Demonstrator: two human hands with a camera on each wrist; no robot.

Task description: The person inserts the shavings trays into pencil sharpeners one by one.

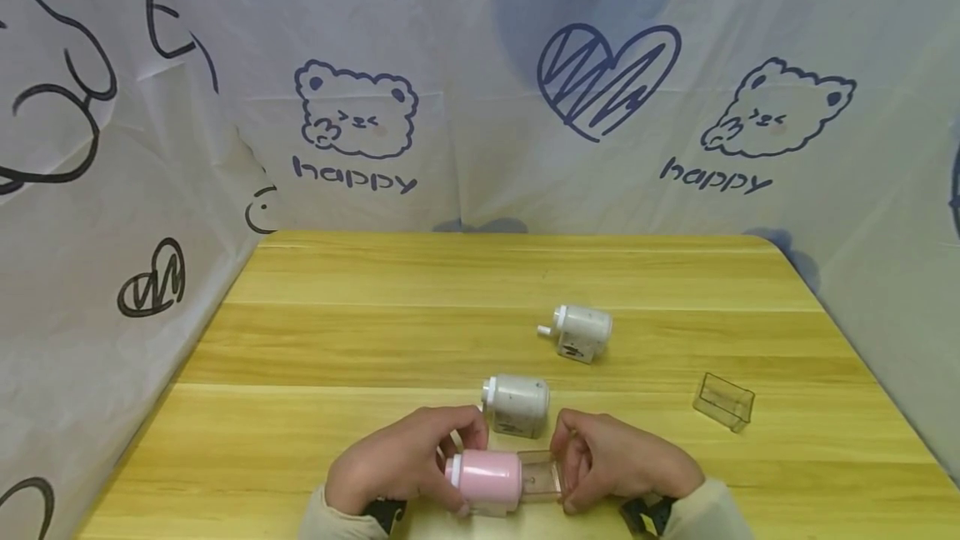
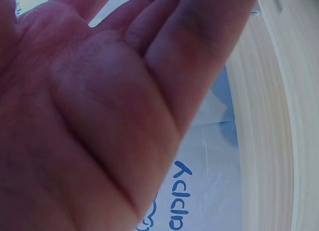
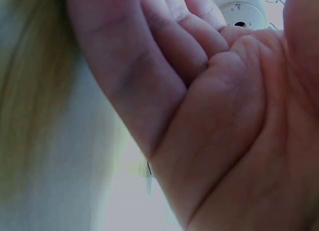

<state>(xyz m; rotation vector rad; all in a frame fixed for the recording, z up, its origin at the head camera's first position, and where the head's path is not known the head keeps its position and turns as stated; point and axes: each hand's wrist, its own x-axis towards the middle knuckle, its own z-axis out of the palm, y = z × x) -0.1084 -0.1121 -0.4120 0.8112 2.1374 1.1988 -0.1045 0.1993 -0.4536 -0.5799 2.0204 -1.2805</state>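
My left hand [image 1: 408,458] grips a pink pencil sharpener [image 1: 489,476] at its white-collared end, thumb on the near side and fingers on the far side. From the sharpener's right end sticks out a clear shavings drawer [image 1: 542,477], which my right hand [image 1: 618,458] pinches at its outer end. Just behind the pink one stands a white pencil sharpener [image 1: 517,405], close to both hands. The wrist views are mostly filled by the left palm [image 2: 99,111] and the right palm [image 3: 224,111]; neither shows the pink sharpener.
Farther back on the wooden table [image 1: 360,340] is another white pencil sharpener [image 1: 583,333] with a small crank pointing left. A loose clear drawer [image 1: 723,402] lies to the right. Printed cloth [image 1: 480,107] hangs behind the table and along its sides.
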